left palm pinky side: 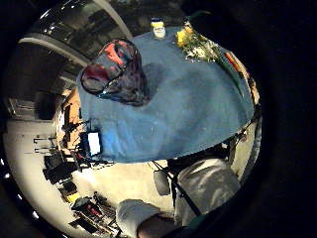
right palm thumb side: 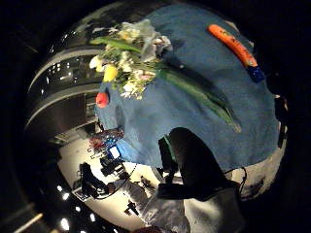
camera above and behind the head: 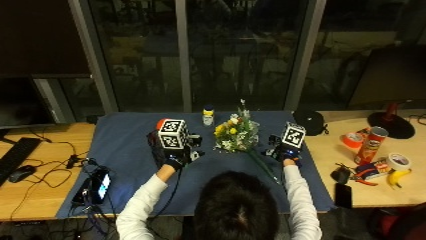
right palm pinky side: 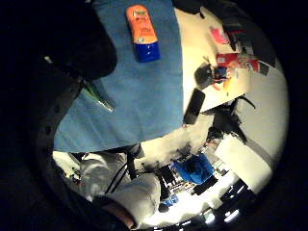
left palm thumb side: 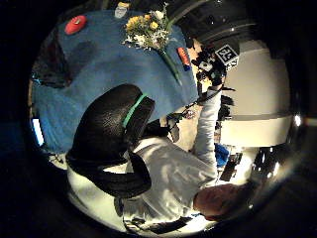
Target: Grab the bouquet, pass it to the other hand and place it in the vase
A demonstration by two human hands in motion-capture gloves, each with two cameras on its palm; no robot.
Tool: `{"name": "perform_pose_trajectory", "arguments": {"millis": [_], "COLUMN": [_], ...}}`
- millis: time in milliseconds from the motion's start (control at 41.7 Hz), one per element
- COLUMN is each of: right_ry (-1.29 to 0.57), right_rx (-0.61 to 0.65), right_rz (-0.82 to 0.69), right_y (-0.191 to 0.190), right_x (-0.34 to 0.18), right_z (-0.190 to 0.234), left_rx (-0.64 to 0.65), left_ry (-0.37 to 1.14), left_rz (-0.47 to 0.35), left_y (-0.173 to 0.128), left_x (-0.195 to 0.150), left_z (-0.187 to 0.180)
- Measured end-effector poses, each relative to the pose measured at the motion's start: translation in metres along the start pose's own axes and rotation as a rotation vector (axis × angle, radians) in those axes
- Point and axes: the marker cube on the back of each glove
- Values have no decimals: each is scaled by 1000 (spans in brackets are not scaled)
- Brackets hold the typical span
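Observation:
The bouquet of yellow and white flowers lies on the blue cloth in the middle of the table, its green stems pointing toward the person. The bouquet rests free on the cloth. My right hand hovers just right of the stems, fingers relaxed, holding nothing; a stem end shows beside it. My left hand hovers left of the flowers and is empty too. The dark glass vase with red tints stands upright close to the left hand.
A small yellow-capped bottle stands behind the bouquet. An orange tube with a blue cap lies on the cloth near my right hand. A phone sits at the cloth's left edge. A chips can, tape and banana lie at the right.

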Motion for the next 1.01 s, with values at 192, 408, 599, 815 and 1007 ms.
{"name": "perform_pose_trajectory", "arguments": {"millis": [192,408,599,815,1007], "right_ry": [-19,33,-100,-308,-544], "right_rx": [59,195,285,529,514], "right_rz": [-35,-28,-39,-127,-180], "right_y": [-26,-36,-38,-53,-18], "right_x": [-9,-25,-29,-38,-53], "right_z": [72,106,109,93,78], "left_rx": [-16,-50,-87,-121,-69], "left_ry": [15,18,16,45,144], "left_rz": [-10,-14,-19,-17,-6], "left_y": [-1,-1,-3,-13,-21], "left_x": [-5,-7,-6,-7,-3], "left_z": [8,21,30,42,57]}}
